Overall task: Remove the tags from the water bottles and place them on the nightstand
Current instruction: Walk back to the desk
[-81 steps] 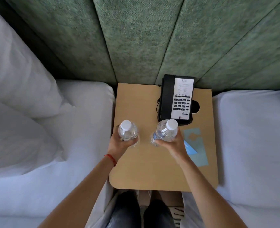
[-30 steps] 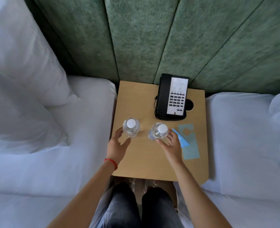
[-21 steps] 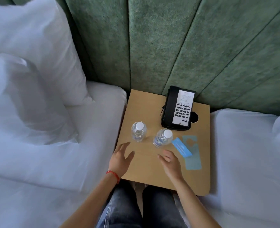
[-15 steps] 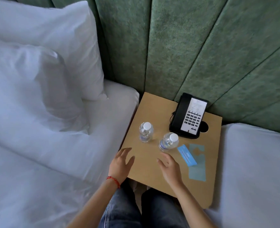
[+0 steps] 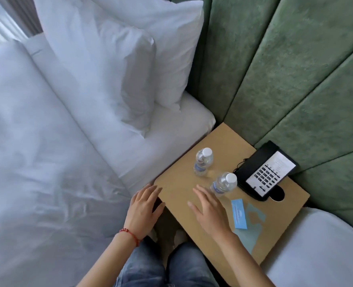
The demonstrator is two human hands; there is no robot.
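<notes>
Two clear water bottles with white caps stand upright on the wooden nightstand (image 5: 181, 183): one bottle (image 5: 203, 161) toward the left bed, the other bottle (image 5: 223, 184) beside the phone. Two tags lie flat near the nightstand's front right: a bright blue tag (image 5: 239, 213) overlapping a pale teal hanger-shaped tag (image 5: 254, 224). My left hand (image 5: 143, 208) hovers open over the nightstand's left edge, holding nothing. My right hand (image 5: 207, 208) is open, palm down, just short of the nearer bottle and not touching it.
A black desk phone (image 5: 264, 175) sits at the back of the nightstand by a round cutout (image 5: 277, 195). White beds flank it, with pillows (image 5: 117, 65) on the left bed. A green padded headboard (image 5: 275, 69) rises behind. My knees in jeans (image 5: 167, 266) are below.
Both hands let go of the bottles, which now stand on the nightstand, and drew back toward me with fingers spread. The view swung left, showing more of the left bed and pillows.
</notes>
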